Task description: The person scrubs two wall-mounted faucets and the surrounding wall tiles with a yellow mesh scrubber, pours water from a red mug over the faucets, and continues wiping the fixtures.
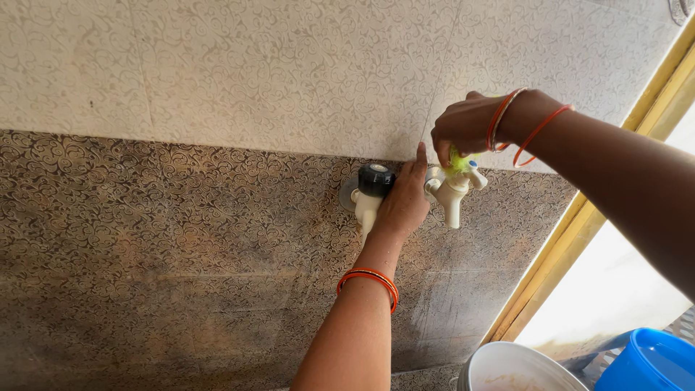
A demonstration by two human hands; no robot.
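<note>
Two white plastic taps stick out of a patterned tiled wall. The left tap (368,195) has a black knob; the right tap (455,195) has a white handle. My left hand (404,203) reaches up between them, palm against the wall, its fingers behind the right tap's base. My right hand (467,129) comes in from the right above the right tap and is closed on a yellow-green scrubber (459,161) pressed on the tap's top. Orange bangles circle both wrists.
A white bucket (507,366) with some residue stands below at the bottom right, beside a blue bucket (648,362). A yellow door frame (579,232) runs diagonally along the right. The wall is pale tile (253,65) above and dark brown tile (145,253) below.
</note>
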